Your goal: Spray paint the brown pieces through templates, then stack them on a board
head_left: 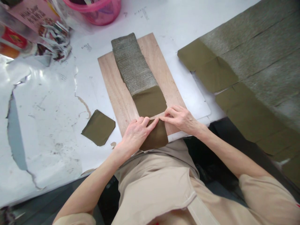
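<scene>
A wooden board (pixel 117 84) lies on the white table. On it sits a long overlapped row of olive fabric pieces (pixel 134 67), greyish on top, ending in a plain olive piece (pixel 150 101). My left hand (pixel 136 132) lies flat on the nearest olive fabric piece (pixel 157 139) at the board's front edge, fingers stretched out. My right hand (pixel 180 118) presses its fingertips on the same piece's upper edge, fingers close together. The two hands almost touch at the fingertips.
A single olive fabric square (pixel 98 127) lies on the table left of the board. More rows of overlapped olive pieces (pixel 246 78) cover the right side. A pink plastic basket (pixel 98 11) and crumpled packaging (pixel 53 37) stand at the back left.
</scene>
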Demonstrator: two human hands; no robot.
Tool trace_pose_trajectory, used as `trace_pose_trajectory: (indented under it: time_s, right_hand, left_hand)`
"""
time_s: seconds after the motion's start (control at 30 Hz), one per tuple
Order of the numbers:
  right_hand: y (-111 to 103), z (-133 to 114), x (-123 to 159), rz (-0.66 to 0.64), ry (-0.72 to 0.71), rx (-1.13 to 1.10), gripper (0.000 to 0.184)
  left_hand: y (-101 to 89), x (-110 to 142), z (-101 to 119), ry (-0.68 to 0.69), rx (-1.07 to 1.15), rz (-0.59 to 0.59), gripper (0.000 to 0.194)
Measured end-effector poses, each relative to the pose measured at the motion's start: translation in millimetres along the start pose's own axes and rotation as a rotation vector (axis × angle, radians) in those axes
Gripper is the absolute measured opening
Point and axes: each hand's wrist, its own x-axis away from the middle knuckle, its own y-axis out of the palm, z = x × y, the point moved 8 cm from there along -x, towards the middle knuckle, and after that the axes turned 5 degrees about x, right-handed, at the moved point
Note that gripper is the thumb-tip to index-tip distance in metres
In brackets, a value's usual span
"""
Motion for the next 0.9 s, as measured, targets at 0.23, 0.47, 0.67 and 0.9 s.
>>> trace_pose_trajectory:
  time_s: [0.23,0.47,0.67,0.9]
  right_hand:
    - [-2.9,2.4,7.0,0.035,0.029,0.037,0.028]
    - [3.2,-7.6,6.8,0.034,0.176,0.055,0.029]
    - [8.5,-11.9,10.1,0.039,0.104,0.197,0.031]
    - [-2.8,-2.0,11.0,0.019,0.222,0.126,0.026]
  left_hand:
    - [-1.6,-4.9,4.6,-0.012,-0.045,0.016,0.064]
    - [0.0,0.5,3.7,0.009,-0.041,0.048,0.061]
    - [8.6,25.0,-7.7,-0.041,0.006,0.189,0.046]
    - [15.3,55.3,-27.9,-0.153,0.123,0.458,0.031]
